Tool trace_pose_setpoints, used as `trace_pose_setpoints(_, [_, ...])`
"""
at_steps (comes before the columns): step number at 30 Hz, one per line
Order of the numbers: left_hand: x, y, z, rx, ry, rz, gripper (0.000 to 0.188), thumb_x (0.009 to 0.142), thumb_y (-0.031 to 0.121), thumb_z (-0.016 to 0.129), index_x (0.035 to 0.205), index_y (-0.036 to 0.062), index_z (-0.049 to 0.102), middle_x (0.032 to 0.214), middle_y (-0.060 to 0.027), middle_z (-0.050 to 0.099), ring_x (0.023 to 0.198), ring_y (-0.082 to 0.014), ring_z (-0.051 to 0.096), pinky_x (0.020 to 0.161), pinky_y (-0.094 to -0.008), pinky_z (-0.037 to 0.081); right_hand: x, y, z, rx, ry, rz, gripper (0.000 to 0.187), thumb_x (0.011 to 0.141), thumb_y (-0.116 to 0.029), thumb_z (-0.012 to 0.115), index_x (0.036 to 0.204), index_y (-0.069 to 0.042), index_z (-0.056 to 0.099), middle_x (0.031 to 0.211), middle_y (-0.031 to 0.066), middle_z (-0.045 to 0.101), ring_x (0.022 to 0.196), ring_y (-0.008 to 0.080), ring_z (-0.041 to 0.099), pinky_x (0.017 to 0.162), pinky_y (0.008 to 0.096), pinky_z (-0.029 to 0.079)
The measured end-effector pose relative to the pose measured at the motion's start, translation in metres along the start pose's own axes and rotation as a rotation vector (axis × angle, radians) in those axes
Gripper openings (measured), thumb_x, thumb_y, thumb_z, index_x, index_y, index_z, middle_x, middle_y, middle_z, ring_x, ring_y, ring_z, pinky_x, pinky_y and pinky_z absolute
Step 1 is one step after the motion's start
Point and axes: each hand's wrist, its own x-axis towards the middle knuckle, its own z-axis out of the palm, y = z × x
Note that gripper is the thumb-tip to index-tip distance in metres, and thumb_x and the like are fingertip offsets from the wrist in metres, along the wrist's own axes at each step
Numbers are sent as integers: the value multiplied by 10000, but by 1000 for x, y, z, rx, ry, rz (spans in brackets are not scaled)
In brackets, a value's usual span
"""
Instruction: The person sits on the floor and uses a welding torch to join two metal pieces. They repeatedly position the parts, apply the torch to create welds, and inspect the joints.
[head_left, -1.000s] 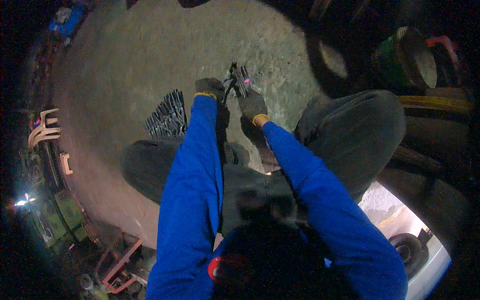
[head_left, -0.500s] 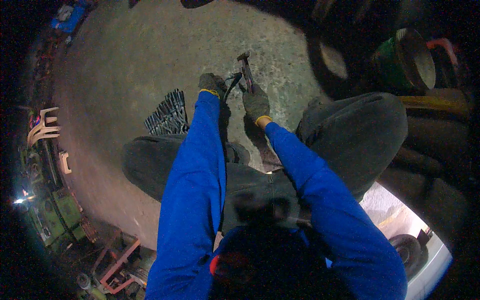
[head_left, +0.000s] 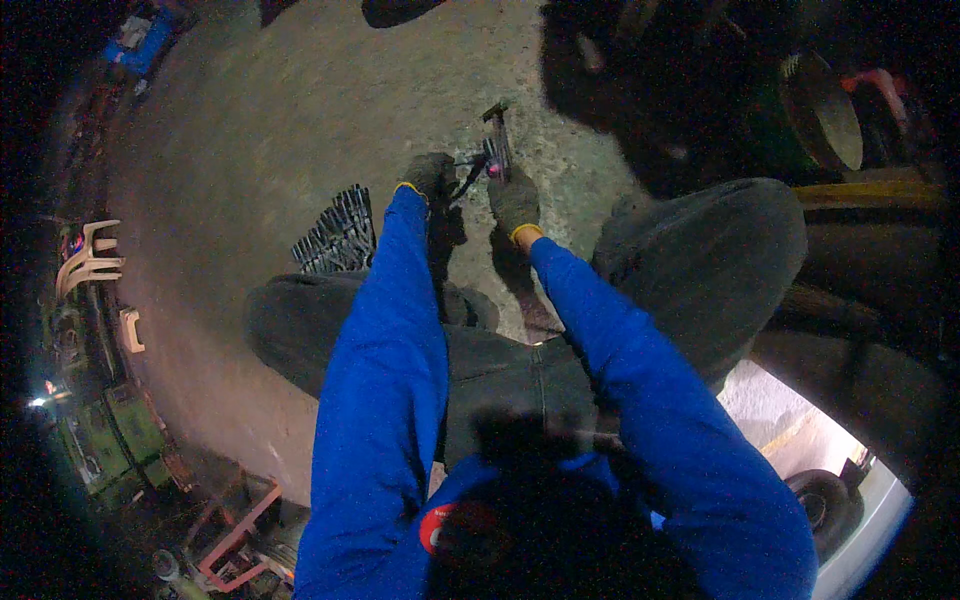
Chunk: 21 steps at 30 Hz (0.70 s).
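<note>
Both of my hands wear dark grey work gloves with yellow cuffs. My left hand is closed on one end of a dark, curved metal piece, whose other end reaches toward the hammer. In my right hand is a hammer, gripped by its handle with the head pointing away from me. A small pinkish patch shows beside the handle; I cannot make out what it is. Left of my left forearm, a pile of similar dark metal pieces lies in rows on the concrete floor.
My bent legs frame the work spot on both sides. A green drum-like container stands at the right. Along the left lie a beige plastic chair, green machinery and a reddish metal frame. A tyre shows at the lower right.
The metal piece has tilted in my left hand, its free end now close to the hammer handle. The hammer has turned more upright and shifted slightly right. The pile has not moved.
</note>
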Motion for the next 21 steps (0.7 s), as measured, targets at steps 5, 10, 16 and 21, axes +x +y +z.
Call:
trace_pose_setpoints(5, [-10, 12, -5, 219, -138, 205, 315, 759, 304, 648, 989, 95, 700, 928, -160, 708, 876, -355, 682, 744, -443, 540, 2, 0, -9, -61, -69, -1, 336, 870, -320, 572, 1041, -37, 636, 970, 248, 658, 914, 443, 627, 799, 522, 500])
trace_pose_setpoints(10, [-14, -13, 40, -202, -52, -183, 375, 884, 391, 600, 1089, 83, 659, 869, -121, 699, 726, -297, 654, 687, -410, 531, -15, 10, -11, -153, -251, 8, 399, 844, -347, 589, 1056, -12, 634, 1055, 264, 642, 979, 451, 614, 839, 517, 495])
trace_pose_setpoints(16, [-23, -9, 52, -396, -72, -378, 531, 913, 505, 519, 1254, 114, 629, 945, -107, 718, 754, -258, 665, 740, -410, 527, -15, 27, -7, -191, -154, 21, 456, 820, -392, 596, 1037, 7, 640, 1000, 284, 648, 960, 459, 619, 835, 514, 485])
trace_pose_setpoints(21, [-33, 17, 37, -280, 92, -299, 555, 890, 557, 541, 1247, 144, 640, 1101, -131, 700, 1040, -346, 642, 951, -451, 461, -8, 1, -15, -11, 13, -52, 446, 838, -375, 573, 1061, 8, 630, 1050, 302, 629, 1007, 442, 604, 871, 497, 470])
